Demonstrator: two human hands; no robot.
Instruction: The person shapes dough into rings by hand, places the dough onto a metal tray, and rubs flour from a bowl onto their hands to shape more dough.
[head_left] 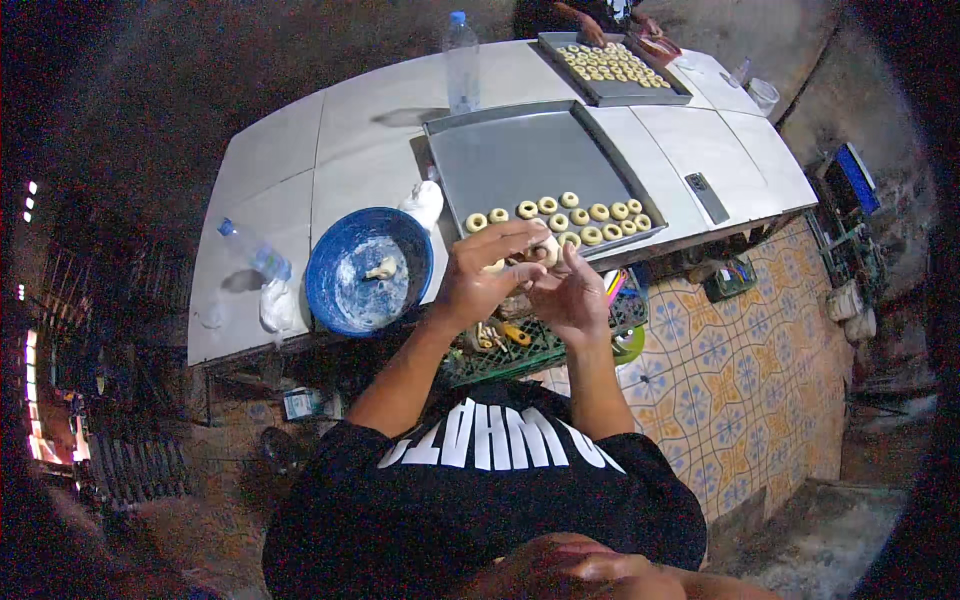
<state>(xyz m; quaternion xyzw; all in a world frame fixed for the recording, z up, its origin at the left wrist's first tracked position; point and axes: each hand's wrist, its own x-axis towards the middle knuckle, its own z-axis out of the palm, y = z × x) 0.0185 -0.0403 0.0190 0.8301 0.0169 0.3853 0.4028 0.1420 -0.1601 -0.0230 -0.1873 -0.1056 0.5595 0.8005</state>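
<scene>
The left hand (482, 272) and right hand (575, 298) together grasp a dough ring (547, 248). It lies between them, at the near edge of the tray (520, 155).

Dark phone (708, 198) and patterned floor (720, 370)

The dough rings (620, 211) are pale yellow, and the tray (520, 155) is grey. The surface (365, 125) is white with thin dark lines. The bowl (316, 262) is bright blue, with white powder (355, 290) inside. The floor tiles (700, 370) are orange and cream with blue flowers. The shirt (480, 505) is black with white letters. The bottle cap (457, 18) is blue, and the crate (500, 365) is green.
</scene>
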